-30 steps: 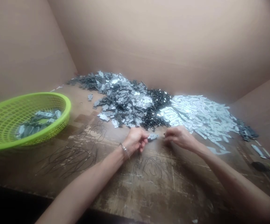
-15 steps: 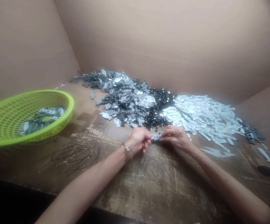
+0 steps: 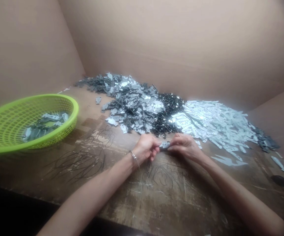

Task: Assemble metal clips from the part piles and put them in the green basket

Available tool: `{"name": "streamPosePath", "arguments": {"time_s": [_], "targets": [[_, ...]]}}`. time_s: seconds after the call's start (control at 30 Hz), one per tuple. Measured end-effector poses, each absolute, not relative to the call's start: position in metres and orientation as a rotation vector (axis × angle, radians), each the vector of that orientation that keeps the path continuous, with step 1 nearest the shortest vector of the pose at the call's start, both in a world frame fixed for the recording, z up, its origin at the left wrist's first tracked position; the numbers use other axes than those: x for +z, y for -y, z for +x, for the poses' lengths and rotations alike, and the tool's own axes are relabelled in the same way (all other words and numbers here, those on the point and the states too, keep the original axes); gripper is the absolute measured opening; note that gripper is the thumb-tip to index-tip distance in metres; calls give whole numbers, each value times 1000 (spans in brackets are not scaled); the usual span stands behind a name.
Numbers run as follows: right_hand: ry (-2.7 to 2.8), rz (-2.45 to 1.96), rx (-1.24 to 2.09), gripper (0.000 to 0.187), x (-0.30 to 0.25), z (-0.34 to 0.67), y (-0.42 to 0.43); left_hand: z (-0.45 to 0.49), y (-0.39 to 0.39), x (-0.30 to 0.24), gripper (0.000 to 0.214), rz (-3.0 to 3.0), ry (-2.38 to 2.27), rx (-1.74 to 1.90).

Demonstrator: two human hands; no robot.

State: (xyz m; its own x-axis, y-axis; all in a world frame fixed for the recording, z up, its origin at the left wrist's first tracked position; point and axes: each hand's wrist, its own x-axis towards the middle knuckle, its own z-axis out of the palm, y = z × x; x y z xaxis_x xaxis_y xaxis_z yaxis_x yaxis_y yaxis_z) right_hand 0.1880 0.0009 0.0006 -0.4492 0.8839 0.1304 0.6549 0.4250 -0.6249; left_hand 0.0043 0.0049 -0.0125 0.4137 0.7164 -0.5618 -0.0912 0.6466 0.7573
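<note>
My left hand (image 3: 146, 147) and my right hand (image 3: 184, 146) meet at the middle of the worn wooden table (image 3: 156, 193), fingers pinched together. Between them they hold a small grey metal piece (image 3: 164, 145), just above the tabletop. A thin bracelet (image 3: 132, 156) circles my left wrist. Just beyond my hands lie three heaps: grey metal plates (image 3: 132, 103), small black parts (image 3: 166, 113) and long silvery strips (image 3: 213, 123).
A lime-green plastic basket (image 3: 65, 98) stands at the left with several grey pieces inside. Cardboard walls (image 3: 181, 46) close the table at the back and both sides. Loose strips (image 3: 226, 160) and a dark object (image 3: 279, 180) lie at the right.
My right hand has closed in from a small gap and now pinches the metal piece together with my left hand. The view has shifted slightly.
</note>
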Motion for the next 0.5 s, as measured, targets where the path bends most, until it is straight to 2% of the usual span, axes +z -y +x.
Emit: {"name": "streamPosePath", "arguments": {"time_s": [0.23, 0.5], "targets": [[2192, -1365, 660, 16, 15, 203, 4, 2, -7, -23, 6, 721, -993, 580], [1870, -1894, 403, 18, 15, 271, -1, 2, -8, -17, 8, 715, -995, 596]]}}
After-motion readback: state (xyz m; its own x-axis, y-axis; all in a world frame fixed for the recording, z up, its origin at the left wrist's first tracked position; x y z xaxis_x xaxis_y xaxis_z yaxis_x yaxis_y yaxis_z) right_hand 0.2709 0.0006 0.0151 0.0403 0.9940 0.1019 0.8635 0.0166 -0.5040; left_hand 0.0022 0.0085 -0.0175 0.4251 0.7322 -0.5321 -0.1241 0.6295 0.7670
